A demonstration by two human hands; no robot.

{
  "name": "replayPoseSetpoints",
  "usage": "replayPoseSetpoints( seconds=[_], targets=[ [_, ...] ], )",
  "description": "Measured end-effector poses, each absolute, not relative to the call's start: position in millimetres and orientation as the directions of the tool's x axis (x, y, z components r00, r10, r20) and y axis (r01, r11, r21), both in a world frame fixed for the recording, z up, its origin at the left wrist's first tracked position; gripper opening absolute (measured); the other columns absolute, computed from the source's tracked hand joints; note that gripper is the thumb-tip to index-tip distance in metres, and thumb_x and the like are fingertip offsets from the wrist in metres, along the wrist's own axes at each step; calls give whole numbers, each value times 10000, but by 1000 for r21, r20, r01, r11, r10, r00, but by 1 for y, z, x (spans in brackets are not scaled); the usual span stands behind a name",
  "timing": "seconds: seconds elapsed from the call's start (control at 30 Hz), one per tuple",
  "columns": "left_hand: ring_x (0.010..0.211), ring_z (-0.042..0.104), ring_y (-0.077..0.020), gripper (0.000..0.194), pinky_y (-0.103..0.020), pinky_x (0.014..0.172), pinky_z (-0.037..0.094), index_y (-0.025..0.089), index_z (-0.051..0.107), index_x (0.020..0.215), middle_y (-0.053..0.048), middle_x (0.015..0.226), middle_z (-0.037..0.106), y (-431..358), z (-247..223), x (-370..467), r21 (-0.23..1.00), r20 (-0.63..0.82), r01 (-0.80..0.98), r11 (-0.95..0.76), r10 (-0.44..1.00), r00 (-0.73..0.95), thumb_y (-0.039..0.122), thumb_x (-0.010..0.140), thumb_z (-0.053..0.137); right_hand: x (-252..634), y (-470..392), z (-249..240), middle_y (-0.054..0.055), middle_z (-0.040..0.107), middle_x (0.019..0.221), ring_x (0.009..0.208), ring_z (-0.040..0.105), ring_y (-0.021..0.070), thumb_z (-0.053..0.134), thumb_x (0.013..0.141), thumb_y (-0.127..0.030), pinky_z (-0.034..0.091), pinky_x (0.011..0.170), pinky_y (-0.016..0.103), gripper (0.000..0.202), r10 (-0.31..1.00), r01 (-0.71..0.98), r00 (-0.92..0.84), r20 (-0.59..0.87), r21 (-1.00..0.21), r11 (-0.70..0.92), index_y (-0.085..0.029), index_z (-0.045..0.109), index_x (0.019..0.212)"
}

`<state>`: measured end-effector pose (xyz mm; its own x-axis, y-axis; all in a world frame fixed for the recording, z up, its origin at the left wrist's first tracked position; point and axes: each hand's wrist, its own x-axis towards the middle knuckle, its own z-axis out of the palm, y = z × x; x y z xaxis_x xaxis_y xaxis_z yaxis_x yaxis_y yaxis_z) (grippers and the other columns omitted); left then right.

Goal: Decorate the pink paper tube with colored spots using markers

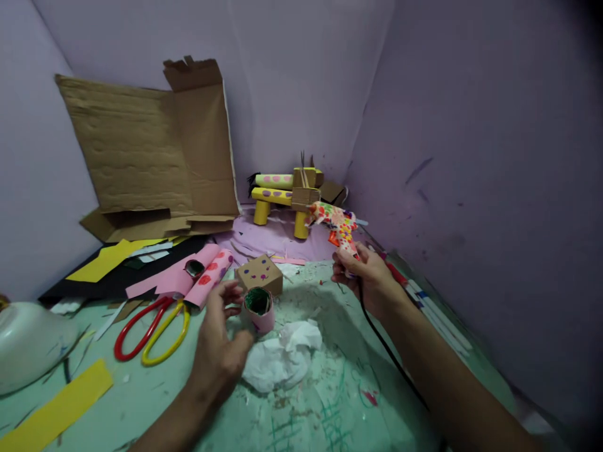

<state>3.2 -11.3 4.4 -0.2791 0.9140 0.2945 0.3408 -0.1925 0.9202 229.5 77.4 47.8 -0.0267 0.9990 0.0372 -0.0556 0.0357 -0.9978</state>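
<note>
My right hand (pixel 360 273) grips the lower handle of a flower-patterned hot glue gun (pixel 340 225), its nozzle facing left and a black cord (pixel 377 333) trailing from below. Fingers apart and curved, my left hand (pixel 223 342) is beside a short pink paper-covered tube (pixel 262 317) with a dark green inside; whether the thumb touches it I cannot tell. Just behind the tube sits a small brown cardboard box (pixel 271 276) with a face drawn on it. Crumpled white tissue (pixel 285 355) lies in front of the tube.
Scissors with red and yellow handles (pixel 164 342) lie left, near a spotted pink tube (pixel 210 276). Yellow cardboard-tube animals (pixel 282 194) stand at the back. Opened cardboard (pixel 155 150) leans on the wall. Markers (pixel 436 317) line the right edge; a white bowl (pixel 32 345) is far left.
</note>
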Motion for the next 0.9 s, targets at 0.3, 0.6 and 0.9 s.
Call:
replayPoseSetpoints(
  seconds=[0.3, 0.6, 0.9],
  targets=[
    [1122, 511, -325, 671, -526, 947, 416, 174, 351, 1287, -139, 1214, 509, -16, 4, 17, 874, 238, 478, -92, 938, -254, 233, 660, 582, 227, 74, 32, -65, 485, 619, 448, 409, 59, 833, 539, -383, 377, 322, 162, 434, 986, -316, -138, 90, -948, 42, -198, 493, 736],
    [852, 578, -220, 306, -393, 754, 519, 243, 458, 947, -27, 905, 520, -45, 2, 26, 555, 718, 706, -440, 682, -140, 137, 727, 641, 222, 72, 20, -100, 452, 463, 375, 380, 53, 789, 600, -418, 285, 333, 162, 410, 994, -285, -72, 85, -957, 61, -205, 455, 706],
    [647, 645, -244, 382, -330, 480, 523, 118, 587, 984, -138, 821, 666, -45, -8, 37, 91, 459, 745, -661, 691, 558, 23, 658, 412, 219, 68, 9, -86, 487, 472, 356, 397, 64, 749, 662, -466, 303, 350, 186, 376, 982, -234, -151, 117, -969, 80, -205, 486, 722]
  ],
)
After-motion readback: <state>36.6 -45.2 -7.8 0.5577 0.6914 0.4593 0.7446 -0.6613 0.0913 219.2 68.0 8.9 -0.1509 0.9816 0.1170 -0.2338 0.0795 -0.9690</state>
